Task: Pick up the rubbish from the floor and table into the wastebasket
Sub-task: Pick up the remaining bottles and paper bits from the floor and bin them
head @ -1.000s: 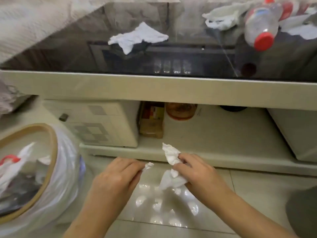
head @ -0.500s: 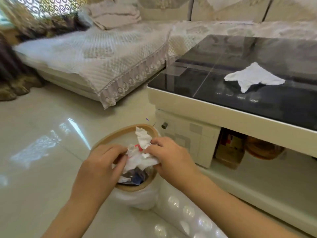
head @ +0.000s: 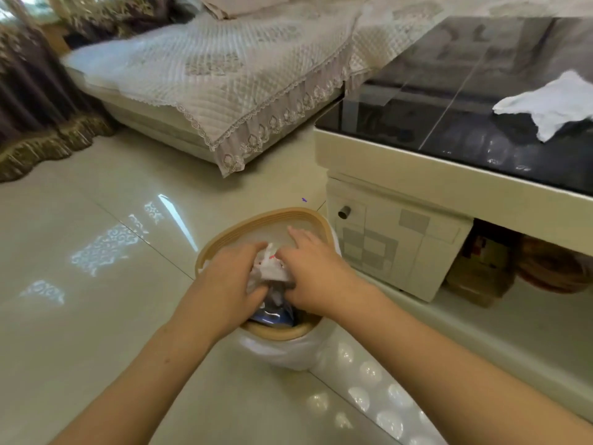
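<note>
Both my hands are down over the wastebasket (head: 224, 234) at bottom centre of the frame, my left hand (head: 224, 284) and right hand (head: 316, 277) pinched on the same crumpled tissue (head: 271, 271). Another tissue on the table (head: 552, 107) lies at right on the glass table (head: 417, 162).

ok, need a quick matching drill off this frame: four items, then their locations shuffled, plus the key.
Items:
1. white tissue
2. wastebasket
3. crumpled paper
4. quilted cover

Places:
A. between the left hand and right hand
B. on the dark glass table top
C. draped over the sofa
D. on the floor by the table's corner

Pairs: 1-B, 2-D, 3-A, 4-C
</note>
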